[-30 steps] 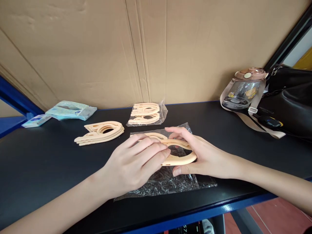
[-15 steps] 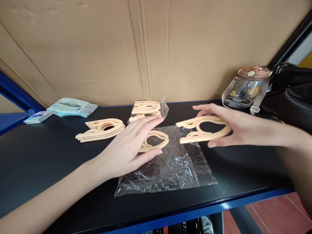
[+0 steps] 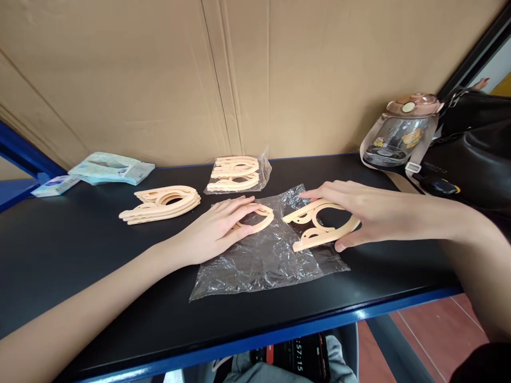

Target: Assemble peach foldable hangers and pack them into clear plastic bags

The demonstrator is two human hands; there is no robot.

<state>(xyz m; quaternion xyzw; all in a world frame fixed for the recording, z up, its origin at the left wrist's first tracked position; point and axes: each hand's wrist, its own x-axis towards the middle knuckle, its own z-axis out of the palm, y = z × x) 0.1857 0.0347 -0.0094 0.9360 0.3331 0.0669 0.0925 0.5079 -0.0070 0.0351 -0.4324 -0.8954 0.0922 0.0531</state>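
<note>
My left hand [image 3: 217, 229] is closed over a folded cream plastic hanger [image 3: 264, 217], which lies on a clear plastic bag [image 3: 259, 266]. To the right, my right hand [image 3: 351, 213] grips another folded cream hanger [image 3: 319, 242] by its curved end, thumb on the near side and fingers on the far side, over the bag's right part. Left of my left hand lies a stack of similar hangers [image 3: 163, 205]. Behind, near the cardboard, is a clear packet of hangers [image 3: 233, 174].
A tissue pack [image 3: 112, 167] and a smaller pack [image 3: 56, 186] lie at the back left. At the back right stand a strapped bottle [image 3: 399, 133] and a black bag [image 3: 479, 154]. The black table's blue edge [image 3: 279, 340] runs in front.
My right hand has lowered its hanger toward the bag and tilted it. My left hand has closed onto the hanger beneath it. The view has shifted slightly.
</note>
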